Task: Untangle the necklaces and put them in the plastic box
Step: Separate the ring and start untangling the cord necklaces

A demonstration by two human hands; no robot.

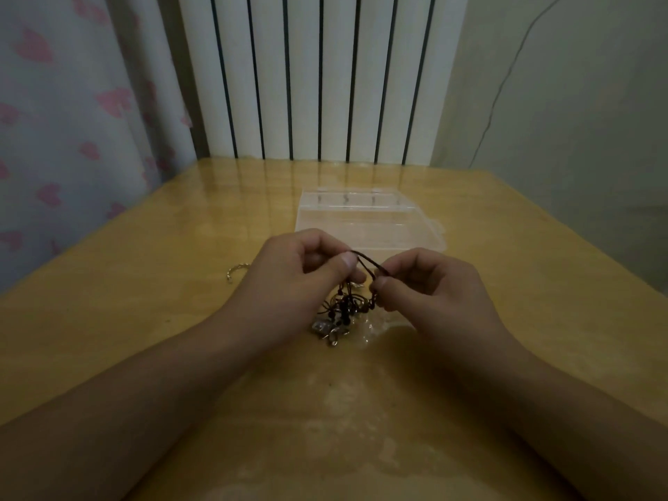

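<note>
— What's around me here?
— My glossy wooden table (144, 301), a white radiator (321, 77) behind it.
— And the sides?
— Heart-print curtain (65, 121) left, plain wall (564, 121) right, dim light.

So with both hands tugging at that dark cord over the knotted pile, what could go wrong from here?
Two risks, as I judge it. The left hand and right hand pinch the dark brown cord taut; pulling apart could tighten the knotted bundle of beads and silvery charms below. Lifting may also drag loose pieces across the glossy wooden table. The clear plastic box looks shut, so one hand must let go first.
</note>
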